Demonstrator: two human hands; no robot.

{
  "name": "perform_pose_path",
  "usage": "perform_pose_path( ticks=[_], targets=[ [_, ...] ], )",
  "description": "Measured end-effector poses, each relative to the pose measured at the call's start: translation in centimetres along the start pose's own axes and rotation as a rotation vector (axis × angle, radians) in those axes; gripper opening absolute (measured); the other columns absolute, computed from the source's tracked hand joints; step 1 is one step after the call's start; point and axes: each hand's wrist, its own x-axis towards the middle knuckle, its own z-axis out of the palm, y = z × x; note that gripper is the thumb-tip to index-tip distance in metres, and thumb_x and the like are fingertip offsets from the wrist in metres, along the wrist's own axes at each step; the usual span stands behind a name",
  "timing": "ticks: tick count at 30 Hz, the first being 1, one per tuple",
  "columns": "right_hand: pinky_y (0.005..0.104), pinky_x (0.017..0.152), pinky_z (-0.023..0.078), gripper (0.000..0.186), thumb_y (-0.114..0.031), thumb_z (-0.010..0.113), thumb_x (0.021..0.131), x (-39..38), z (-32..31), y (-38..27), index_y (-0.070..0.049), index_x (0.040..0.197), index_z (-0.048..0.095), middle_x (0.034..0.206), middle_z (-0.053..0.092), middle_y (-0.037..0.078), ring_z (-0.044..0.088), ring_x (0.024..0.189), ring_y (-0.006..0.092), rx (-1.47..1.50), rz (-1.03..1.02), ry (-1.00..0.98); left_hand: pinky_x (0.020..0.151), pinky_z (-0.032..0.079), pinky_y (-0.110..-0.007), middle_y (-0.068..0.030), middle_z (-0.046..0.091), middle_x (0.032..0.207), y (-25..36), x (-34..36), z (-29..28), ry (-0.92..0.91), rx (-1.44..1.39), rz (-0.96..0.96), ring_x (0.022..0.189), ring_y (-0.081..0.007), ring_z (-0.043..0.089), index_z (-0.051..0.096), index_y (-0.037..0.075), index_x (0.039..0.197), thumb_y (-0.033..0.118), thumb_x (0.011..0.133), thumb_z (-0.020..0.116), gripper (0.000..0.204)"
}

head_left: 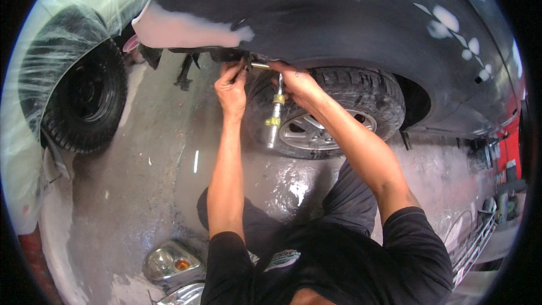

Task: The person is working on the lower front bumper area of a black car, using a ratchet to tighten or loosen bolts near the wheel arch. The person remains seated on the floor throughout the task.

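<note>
A socket wrench (276,110) with yellow tape on its metal handle hangs down from my right hand (296,83). My right fingers are wrapped round its head, just under the lower edge of a dark fender (316,17). From there a short shiny extension bar (260,65) runs left toward my left hand (231,87). The left fingers are pinched together at the bar's far end, against a dark part under the fender edge; what they grip is hidden. Behind my right forearm is a wheel with a worn tyre (361,93).
At left stands a pale car body (34,118) under clear plastic film, with its own black wheel (87,96). A removed headlamp (172,262) lies on the wet floor (141,192) at lower left. Metal racking (474,237) and other items are at right.
</note>
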Motion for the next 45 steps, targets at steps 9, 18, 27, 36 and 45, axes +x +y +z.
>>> perform_pose_path(
  ticks=[9, 18, 27, 36, 45],
  targets=[
    [0.0394, 0.074, 0.047, 0.030, -0.025, 0.055, 0.094, 3.1, 0.4, 3.7, 0.003, 0.104, 0.061, 0.091, 0.064, 0.013, 0.058, 0.082, 0.0239, -0.397, -0.393, 0.189, 0.092, 0.047, -0.032, -0.0143, 0.067, 0.107, 1.3, -0.8, 0.2, -0.054, 0.213, 0.066, 0.100, -0.0239, 0.063, 0.067, 0.000, 0.126, -0.003, 0.092, 0.058, 0.035],
    [0.0484, 0.101, 0.041, 0.036, -0.021, 0.055, 0.095, 2.7, 0.2, 2.8, 0.008, 0.115, 0.059, 0.122, 0.060, 0.030, 0.054, 0.116, 0.0498, -1.290, -0.544, 0.146, 0.096, 0.048, -0.043, -0.0210, 0.065, 0.122, 1.8, -0.2, 0.0, -0.141, 0.420, 0.233, 0.111, -0.0373, 0.063, 0.060, 0.002, 0.133, 0.008, 0.100, 0.047, 0.036],
    [0.0513, 0.100, 0.041, 0.039, -0.025, 0.051, 0.099, 0.0, 0.8, 2.0, 0.001, 0.126, 0.057, 0.125, 0.060, 0.028, 0.053, 0.118, 0.0474, -1.066, -0.486, 0.136, 0.091, 0.050, -0.045, -0.0277, 0.066, 0.117, 4.7, -1.2, 0.9, -0.125, 0.607, 0.061, 0.108, -0.0427, 0.065, 0.062, -0.002, 0.126, 0.006, 0.097, 0.047, 0.034],
    [0.0524, 0.071, 0.052, 0.026, -0.004, 0.059, 0.080, 0.0, 1.5, 3.8, 0.000, 0.105, 0.064, 0.091, 0.065, 0.025, 0.068, 0.083, 0.0412, -1.001, -0.800, 0.306, 0.042, 0.034, -0.029, 0.0007, 0.046, 0.065, 10.5, 5.1, -0.3, -0.487, 0.564, -0.818, 0.051, -0.0118, 0.041, 0.059, 0.006, 0.092, 0.022, 0.103, 0.051, 0.021],
    [0.0462, 0.081, 0.052, 0.031, -0.019, 0.064, 0.088, -1.4, -0.2, 1.1, 0.006, 0.106, 0.067, 0.103, 0.067, 0.030, 0.065, 0.097, 0.0469, -0.356, -0.478, 0.227, 0.044, 0.040, -0.026, -0.0014, 0.057, 0.079, 8.3, 0.6, -0.1, -0.212, 0.189, -0.613, 0.054, -0.0083, 0.049, 0.066, 0.001, 0.116, 0.016, 0.102, 0.057, 0.022]
  ],
)
